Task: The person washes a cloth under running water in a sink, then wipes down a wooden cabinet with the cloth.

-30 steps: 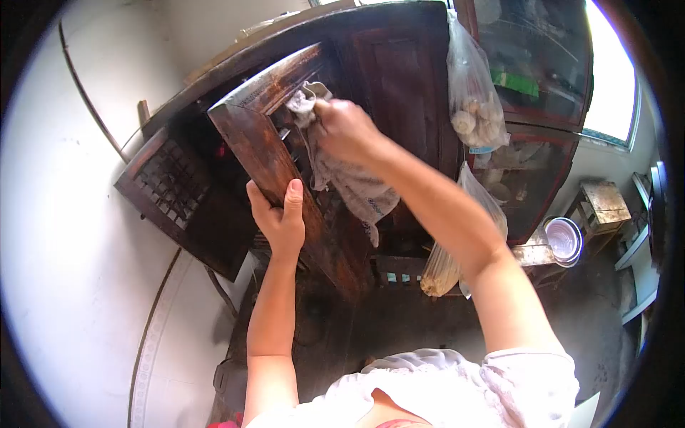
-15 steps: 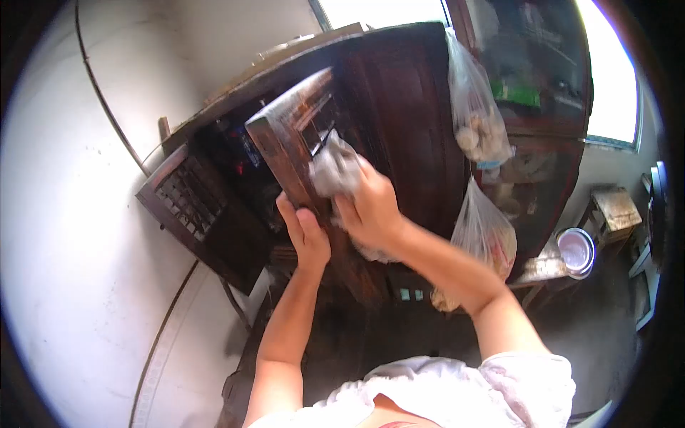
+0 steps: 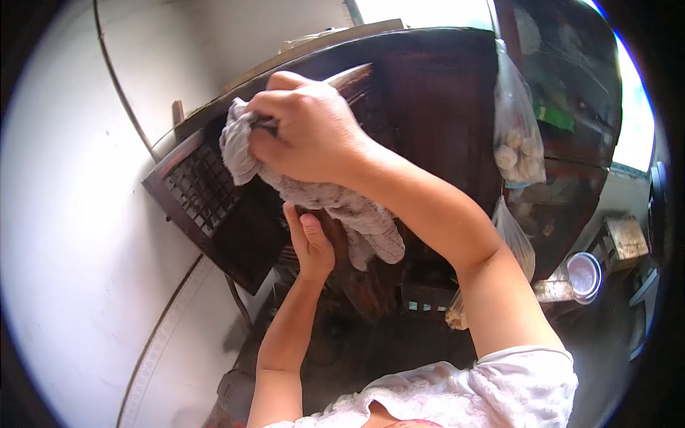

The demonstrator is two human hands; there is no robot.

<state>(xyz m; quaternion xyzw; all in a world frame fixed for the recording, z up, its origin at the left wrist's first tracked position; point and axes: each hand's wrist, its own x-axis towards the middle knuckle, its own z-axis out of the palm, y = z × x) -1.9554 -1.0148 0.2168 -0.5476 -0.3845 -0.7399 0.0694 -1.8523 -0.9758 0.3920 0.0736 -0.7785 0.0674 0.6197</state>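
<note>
My right hand point(image 3: 303, 132) is closed on a grey cloth point(image 3: 342, 203), bunched at its fingers and hanging down to the right. The hand and cloth cover much of an open wooden cabinet door point(image 3: 353, 80). Below them, my left hand point(image 3: 312, 242) grips the edge of that door, thumb on the near side. To the left stands another open door point(image 3: 203, 189) with a lattice panel. Behind both hands is the dark wooden cabinet point(image 3: 442, 93).
Plastic bags point(image 3: 519, 135) hang at the cabinet's right, beside a glass-fronted cupboard point(image 3: 571, 93). A round basin point(image 3: 584, 277) and a wooden stool point(image 3: 626, 237) stand at the right. A white wall point(image 3: 64, 235) borders the left.
My right hand has moved up and left with the cloth, from the door's inner panel to near its upper end. My left hand still grips the door edge.
</note>
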